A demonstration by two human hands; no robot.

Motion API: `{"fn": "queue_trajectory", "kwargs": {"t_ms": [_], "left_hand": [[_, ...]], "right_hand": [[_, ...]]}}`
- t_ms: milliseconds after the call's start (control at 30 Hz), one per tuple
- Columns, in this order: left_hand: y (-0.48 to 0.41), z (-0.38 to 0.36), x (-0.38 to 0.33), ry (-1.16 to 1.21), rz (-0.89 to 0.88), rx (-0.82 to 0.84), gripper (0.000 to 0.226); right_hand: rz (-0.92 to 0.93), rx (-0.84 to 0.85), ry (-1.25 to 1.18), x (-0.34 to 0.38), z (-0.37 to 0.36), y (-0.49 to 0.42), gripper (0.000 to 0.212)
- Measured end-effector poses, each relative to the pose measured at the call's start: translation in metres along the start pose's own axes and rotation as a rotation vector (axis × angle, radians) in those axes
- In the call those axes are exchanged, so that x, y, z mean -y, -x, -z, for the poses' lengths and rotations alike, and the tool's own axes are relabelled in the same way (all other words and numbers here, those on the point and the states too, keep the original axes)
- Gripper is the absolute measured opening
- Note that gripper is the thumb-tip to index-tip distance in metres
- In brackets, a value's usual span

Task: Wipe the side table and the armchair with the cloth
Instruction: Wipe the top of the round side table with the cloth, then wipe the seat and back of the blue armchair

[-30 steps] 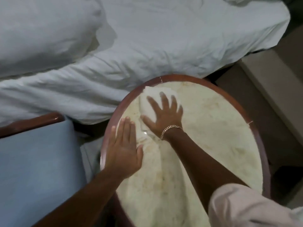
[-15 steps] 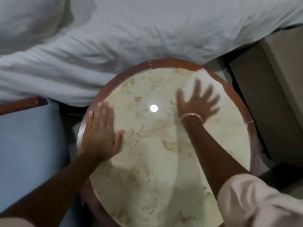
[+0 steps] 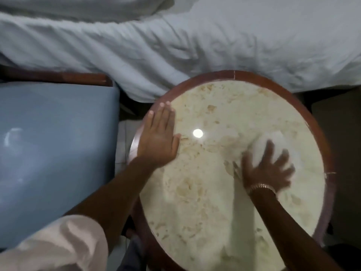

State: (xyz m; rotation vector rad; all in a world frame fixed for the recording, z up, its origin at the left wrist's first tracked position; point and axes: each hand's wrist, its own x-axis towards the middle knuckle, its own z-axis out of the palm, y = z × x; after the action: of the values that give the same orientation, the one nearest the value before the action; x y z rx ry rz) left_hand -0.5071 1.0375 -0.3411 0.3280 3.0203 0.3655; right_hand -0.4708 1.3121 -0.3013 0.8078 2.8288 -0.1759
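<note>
A round side table (image 3: 224,202) with a cream marble top and a reddish wooden rim fills the middle and right. My right hand (image 3: 267,169), blurred with motion and wearing a gold bracelet, lies flat with spread fingers on a white cloth (image 3: 273,139) near the table's right side. My left hand (image 3: 159,137) rests palm down, fingers together, on the table's left edge. The armchair (image 3: 54,149), with a blue seat and a dark wooden frame, stands to the left of the table.
A bed with rumpled white sheets (image 3: 195,42) runs across the top, its edge touching the table's far rim. A beige surface (image 3: 340,133) lies to the right of the table. A bright light spot (image 3: 197,133) reflects on the marble.
My right hand has swept the cloth from the table's far left across to its right side and a little nearer me. My left hand stays pressed on the left rim. The view has shifted.
</note>
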Motion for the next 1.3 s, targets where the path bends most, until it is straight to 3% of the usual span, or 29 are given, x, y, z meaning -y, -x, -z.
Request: {"fn": "queue_trajectory", "kwargs": {"t_ms": [33,133,233,333,433,600,767,833,967,1067,1200,1233,1267,1300], "left_hand": [[0.013,0.0,0.0,0.001,-0.003,0.004,0.068],[0.059,0.019,0.0,0.019,-0.012,0.053,0.068],[0.116,0.065,0.042,0.185,0.188,0.08,0.064],[0.181,0.119,0.105,0.15,0.364,-0.032,0.06],[0.252,0.179,0.164,-0.038,0.589,-0.043,0.061],[0.363,0.239,0.225,-0.103,0.935,0.029,0.083],[0.413,0.248,0.252,-0.271,0.978,-0.131,0.08],[0.425,0.246,0.26,-0.31,1.003,-0.143,0.078],[0.42,0.252,0.254,-0.299,1.044,-0.107,0.08],[0.413,0.259,0.251,-0.262,1.081,-0.077,0.08],[0.413,0.256,0.255,-0.278,1.097,-0.102,0.082],[0.413,0.254,0.255,-0.281,1.114,-0.106,0.082],[0.413,0.253,0.254,-0.276,1.137,-0.107,0.081],[0.412,0.253,0.254,-0.27,1.161,-0.107,0.08]], "right_hand": [[0.072,0.013,0.01,0.036,-0.003,0.0,0.075],[0.511,0.106,0.147,0.113,-0.018,0.063,0.07],[0.77,0.3,0.27,0.129,-0.018,0.165,0.069],[0.888,0.364,0.373,0.126,-0.011,0.206,0.07],[0.898,0.391,0.347,0.167,-0.007,0.217,0.07],[1.158,0.291,-0.015,0.323,-0.032,0.255,0.062],[1.045,0.317,-0.011,0.466,-0.103,0.279,0.06],[1.16,0.293,0.094,0.462,-0.127,0.312,0.062],[1.597,0.201,0.236,0.362,-0.13,0.359,0.069],[1.519,0.183,0.289,0.337,-0.114,0.316,0.065],[1.022,0.117,0.065,0.427,-0.127,0.303,0.068],[1.019,0.148,0.056,0.444,-0.133,0.319,0.068],[1.151,0.151,0.08,0.448,-0.14,0.337,0.068],[1.396,0.125,0.108,0.437,-0.148,0.354,0.068]]}}
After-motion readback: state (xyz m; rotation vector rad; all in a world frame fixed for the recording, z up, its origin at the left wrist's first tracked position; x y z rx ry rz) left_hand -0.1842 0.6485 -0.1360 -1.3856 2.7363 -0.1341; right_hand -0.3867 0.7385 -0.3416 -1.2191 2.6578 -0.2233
